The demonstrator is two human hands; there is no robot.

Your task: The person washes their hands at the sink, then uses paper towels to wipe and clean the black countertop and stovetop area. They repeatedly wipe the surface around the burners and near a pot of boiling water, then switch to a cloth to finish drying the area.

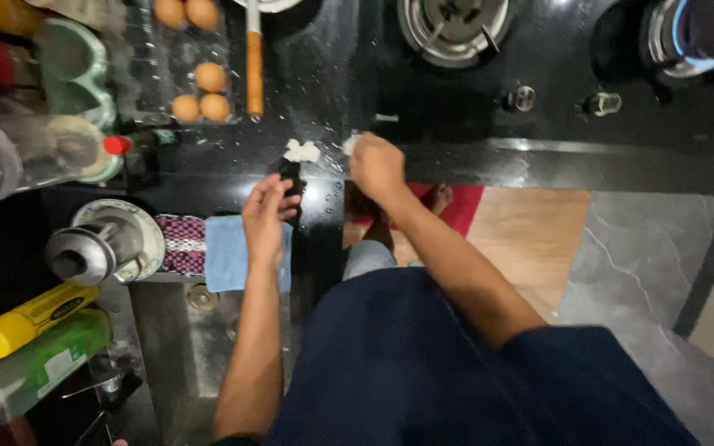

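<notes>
Hands at the front edge of a wet black countertop (489, 157), seen from above. We see the left hand (264, 221) curled around a small dark object (291, 172), its fingers closed on the lower end; what the object is we cannot tell. Touching the top of that object lies a crumpled white lump (302, 150). The right hand (376, 168) is bunched shut on a second white scrap (350, 144), which shows just past the knuckles. Both white pieces sit near each other on the counter, between the 2 hands.

Behind the hands we note a knife with an orange handle (254, 73) lying straight on the counter, and beside it a clear egg tray (182, 62) holding 5 brown eggs (211, 77). Farther back stand 2 gas burners (454, 25) with 2 metal knobs (520, 98) in front of them. Left of the left wrist a blue cloth (226, 252) hangs over the sink edge, next to a patterned pad (182, 241) and a steel tap fitting (92, 248). A yellow bottle (30, 318) and a green bottle (39, 363) lie at lower left. Water droplets speckle the counter around the hands.
</notes>
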